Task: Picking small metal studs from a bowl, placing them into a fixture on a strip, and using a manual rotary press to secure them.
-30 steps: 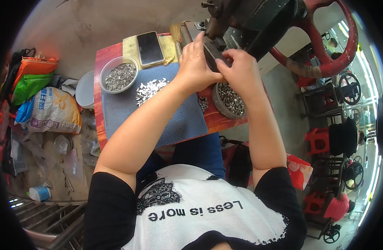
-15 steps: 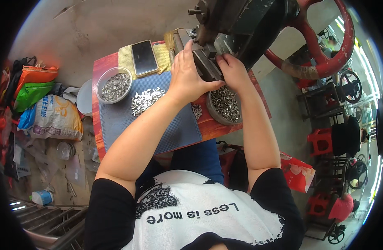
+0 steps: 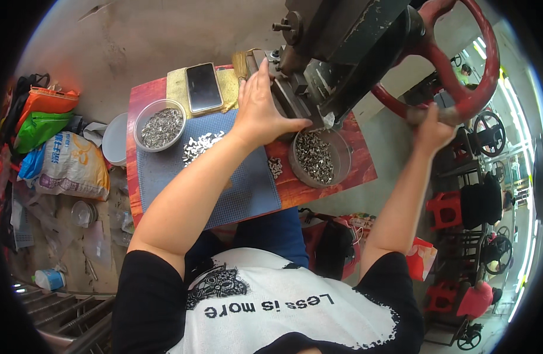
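My left hand (image 3: 257,112) rests against the metal bed (image 3: 289,100) of a dark hand press (image 3: 354,41). Its fingers are stretched out and the thumb points right; the far fingertips are partly hidden. Out to the right, my right hand (image 3: 435,131) is wrapped round the lower rim of the press's red handwheel (image 3: 488,65). Just below the press bed stands a clear round tub (image 3: 342,156) with many small metal parts. Left of my left forearm, a pile of small pale metal pieces (image 3: 202,146) lies on a blue mat (image 3: 165,189).
A bowl of thin metal pieces (image 3: 160,127) sits at the table's left. Behind it, a phone (image 3: 204,87) lies on a yellow cloth (image 3: 227,88), near a brush (image 3: 240,64). Bags (image 3: 74,165) crowd the floor at left. Red stools (image 3: 442,210) and other presses stand at right.
My right hand has left the press bed and moved right onto the handwheel rim. My left hand stays at the bed. The head view has shifted slightly.
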